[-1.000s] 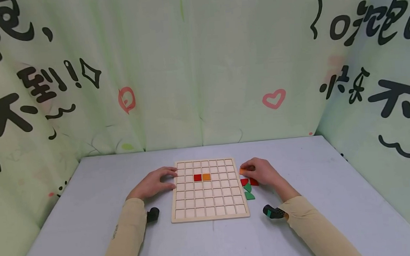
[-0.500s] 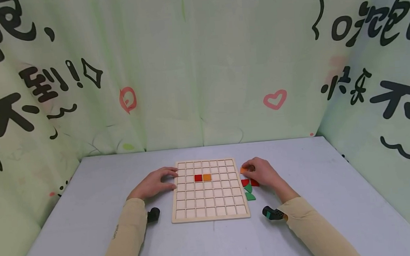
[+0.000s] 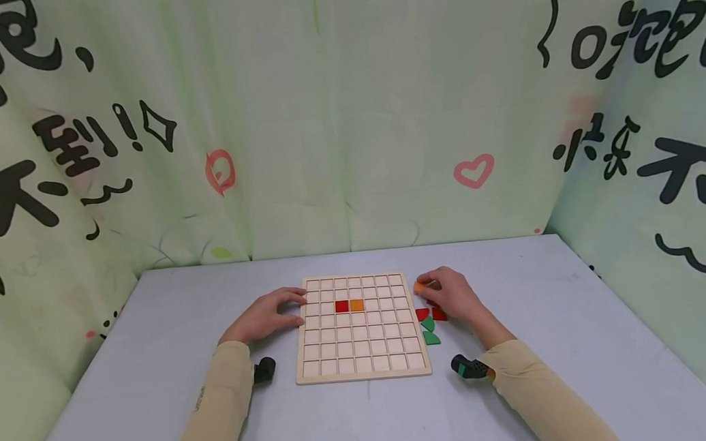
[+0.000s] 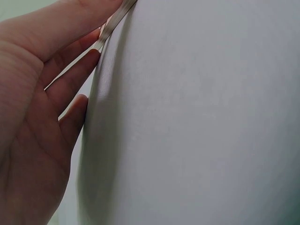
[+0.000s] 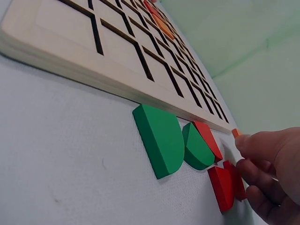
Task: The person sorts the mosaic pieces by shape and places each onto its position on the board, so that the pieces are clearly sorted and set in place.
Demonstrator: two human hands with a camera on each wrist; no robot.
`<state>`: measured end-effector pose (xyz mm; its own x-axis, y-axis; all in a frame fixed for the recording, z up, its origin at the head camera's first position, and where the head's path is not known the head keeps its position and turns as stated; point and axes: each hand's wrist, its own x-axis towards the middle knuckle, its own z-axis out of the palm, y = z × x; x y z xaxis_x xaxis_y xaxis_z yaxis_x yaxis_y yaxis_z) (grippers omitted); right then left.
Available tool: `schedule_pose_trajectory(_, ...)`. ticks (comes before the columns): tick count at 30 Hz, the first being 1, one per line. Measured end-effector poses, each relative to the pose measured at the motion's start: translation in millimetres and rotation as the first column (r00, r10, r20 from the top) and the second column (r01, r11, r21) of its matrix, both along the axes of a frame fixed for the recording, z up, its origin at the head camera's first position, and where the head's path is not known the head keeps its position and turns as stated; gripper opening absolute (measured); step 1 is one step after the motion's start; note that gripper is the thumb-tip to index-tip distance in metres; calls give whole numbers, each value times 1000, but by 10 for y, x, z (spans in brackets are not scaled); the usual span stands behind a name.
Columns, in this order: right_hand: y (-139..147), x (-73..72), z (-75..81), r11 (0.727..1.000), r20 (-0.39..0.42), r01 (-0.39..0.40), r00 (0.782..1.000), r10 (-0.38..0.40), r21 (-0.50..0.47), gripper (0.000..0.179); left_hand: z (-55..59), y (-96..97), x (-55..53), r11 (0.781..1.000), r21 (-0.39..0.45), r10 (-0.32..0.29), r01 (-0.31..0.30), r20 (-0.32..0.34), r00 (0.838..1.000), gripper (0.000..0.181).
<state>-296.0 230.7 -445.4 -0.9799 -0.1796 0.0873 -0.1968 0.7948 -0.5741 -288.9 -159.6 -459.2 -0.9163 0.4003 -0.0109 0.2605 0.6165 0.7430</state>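
A wooden grid board (image 3: 362, 375) lies on the table, with a red square (image 3: 342, 306) and an orange square (image 3: 357, 305) side by side in its cells. My left hand (image 3: 271, 313) rests at the board's left edge, its fingers fairly straight in the left wrist view. Just beyond the right edge, my right hand (image 3: 450, 291) pinches an orange piece (image 3: 419, 287) between thumb and fingertips; most of that piece is covered. Below this hand lie several loose red and green pieces, including a rounded green piece (image 5: 161, 140), a smaller green piece (image 5: 197, 147) and a red piece (image 5: 221, 187).
The white table (image 3: 367, 424) ends at a pale green curtain (image 3: 345, 112) behind, and curtains with black writing hang at both sides. Black wrist devices, one at the left wrist (image 3: 264, 370) and one at the right wrist (image 3: 470, 367), sit near the table surface.
My right hand has shifted slightly away from me, and the orange piece in its fingers has turned or tilted a little. The left hand and the board have stayed put.
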Motion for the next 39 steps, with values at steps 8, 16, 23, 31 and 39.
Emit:
schedule_pose_trajectory(8, -45, -2, 22, 996, 41, 60, 998, -58, -61, 31, -13, 4, -5, 1000, 7, 8, -8, 8, 1000, 36)
schedule_pose_trajectory(16, -75, 12, 5, 988, 75, 80, 995, -70, -135, 33, -13, 10, -9, 1000, 1, 7, -7, 6, 1000, 36)
schedule_pose_trajectory(23, -129, 57, 36, 985, 82, 78, 994, -66, -155, 32, -14, 7, -11, 1000, 1, 5, -5, 5, 1000, 35)
schedule_pose_trajectory(31, -210, 71, 38, 983, 84, 67, 995, -53, -171, 32, -3, 8, -3, 1000, 4, 6, -6, 5, 1000, 35)
schedule_pose_trajectory(39, -307, 110, 16, 981, 85, 52, 996, -36, -186, 30, -7, 9, -3, 1000, 8, 6, -6, 5, 1000, 35)
